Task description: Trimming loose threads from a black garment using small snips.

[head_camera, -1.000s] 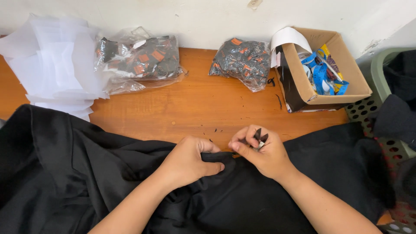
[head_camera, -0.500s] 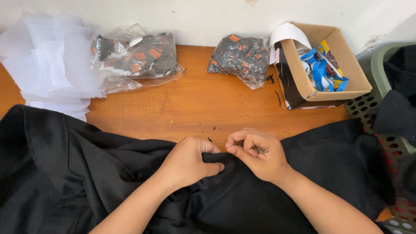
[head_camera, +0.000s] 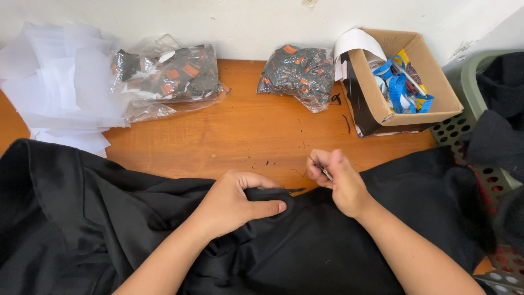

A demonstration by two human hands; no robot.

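a whitish plaster wall (head_camera: 251, 22), scuffed and stained, closes the far side of the scene. against it stands an orange-brown wooden table (head_camera: 240, 131), its varnish dotted with short black thread ends. a large black garment (head_camera: 98, 218) spreads over the whole near edge of the table, from the far left to the right, rumpled into deep folds. at the far left lies a loose stack of clear plastic sleeves (head_camera: 60, 93). at the right edge, beside the table, a pale green perforated laundry basket (head_camera: 469, 82) holds more dark cloth. an open cardboard box (head_camera: 420, 76) sits at the far right of the table, with blue ribbon-like items inside and a white sheet curled over its left flap. two clear bags of black and orange tags lie along the wall: the larger bag (head_camera: 169, 76) left of centre, the smaller bag (head_camera: 300, 74) just left of the box. the left hand (head_camera: 234, 205) is curled closed, thumb and fingers pinching a fold of the garment in the near middle. the right hand (head_camera: 335, 177), just beside it, is nearly closed around a small metal thread snip (head_camera: 325, 172), only its tip showing between the fingers, above the garment's far edge.
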